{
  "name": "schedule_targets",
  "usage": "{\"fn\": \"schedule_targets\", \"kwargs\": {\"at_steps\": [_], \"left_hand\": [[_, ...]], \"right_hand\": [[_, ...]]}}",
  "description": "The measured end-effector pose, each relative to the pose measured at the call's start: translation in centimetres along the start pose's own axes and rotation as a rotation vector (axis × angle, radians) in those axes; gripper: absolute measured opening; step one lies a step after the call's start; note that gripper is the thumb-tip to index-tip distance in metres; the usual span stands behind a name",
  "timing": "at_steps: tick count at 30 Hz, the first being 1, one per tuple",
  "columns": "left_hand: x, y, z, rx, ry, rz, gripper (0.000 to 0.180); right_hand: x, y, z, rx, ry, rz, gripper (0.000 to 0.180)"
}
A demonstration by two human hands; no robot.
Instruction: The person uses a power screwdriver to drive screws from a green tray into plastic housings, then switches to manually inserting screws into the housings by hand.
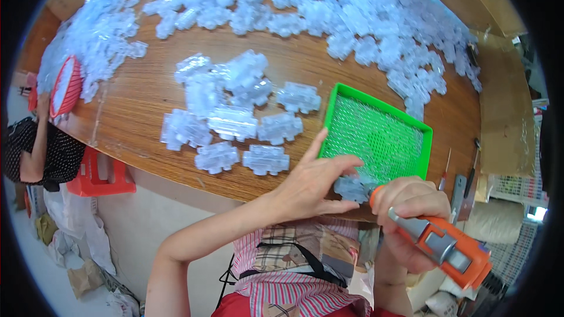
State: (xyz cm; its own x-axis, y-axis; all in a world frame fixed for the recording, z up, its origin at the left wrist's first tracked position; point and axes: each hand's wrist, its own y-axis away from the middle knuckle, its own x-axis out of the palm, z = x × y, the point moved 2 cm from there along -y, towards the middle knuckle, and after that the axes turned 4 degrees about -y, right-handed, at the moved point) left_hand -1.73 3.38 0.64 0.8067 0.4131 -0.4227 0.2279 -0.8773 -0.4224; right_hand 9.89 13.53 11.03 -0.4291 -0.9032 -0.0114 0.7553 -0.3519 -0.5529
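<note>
At the table's front edge, a small clear plastic part (351, 189) sits between the thumb and a finger of my left hand (308, 182); another finger points up toward the tray. My right hand (411, 199) wraps round an orange and grey power screwdriver (449, 249). Its tip points left at the clear part and appears to meet it, though fingers partly cover the contact. Just beyond my hands lies a bright green tray (380, 104) with many small shiny pieces spread in it. Left of the tray, several clear plastic parts (232, 122) form a loose group.
A big heap of clear plastic parts (352, 6) covers the far side of the wooden table (135, 123). Screwdrivers (472, 167) lie at the right edge beside cardboard (508, 105). Far left, another person's arm (38, 141) reaches to a red basket (66, 87), near a red stool (103, 176).
</note>
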Motion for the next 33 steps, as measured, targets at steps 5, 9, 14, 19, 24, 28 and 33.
{"fn": "schedule_targets", "kwargs": {"at_steps": [5,9,14,19,24,28,33], "left_hand": [[-2.8,-0.2,-2.0,0.053,-0.177,-0.137,0.064],[-9.5,-0.9,-2.0,-0.188,-0.653,-0.226,0.051],[-12.4,-3.6,-1.2,-0.168,-0.863,-0.072,0.039],[-9.9,-12.3,3.8,-0.166,-0.762,-0.045,0.028],[-6.2,-18.2,9.4,-0.311,-0.828,0.04,0.046],[-7.5,-17.6,8.7,-0.31,-0.574,-0.039,0.034],[-8.7,-11.8,0.7,-0.446,-0.106,-0.041,0.02]], "right_hand": [[-2.3,-1.0,1.6,-0.063,-0.364,-0.208,0.062],[-4.2,-2.0,2.2,-0.12,-0.187,-0.309,0.062],[-5.1,-1.0,0.4,-0.07,-0.108,-0.383,0.068],[-4.5,-1.3,-0.3,-0.021,-0.08,-0.423,0.068],[-4.6,-1.1,-0.8,0.014,-0.066,-0.469,0.067],[-5.8,-1.0,-1.5,0.051,-0.179,-0.505,0.067],[-7.1,-1.6,-5.4,0.076,-0.102,-0.445,0.066]]}}
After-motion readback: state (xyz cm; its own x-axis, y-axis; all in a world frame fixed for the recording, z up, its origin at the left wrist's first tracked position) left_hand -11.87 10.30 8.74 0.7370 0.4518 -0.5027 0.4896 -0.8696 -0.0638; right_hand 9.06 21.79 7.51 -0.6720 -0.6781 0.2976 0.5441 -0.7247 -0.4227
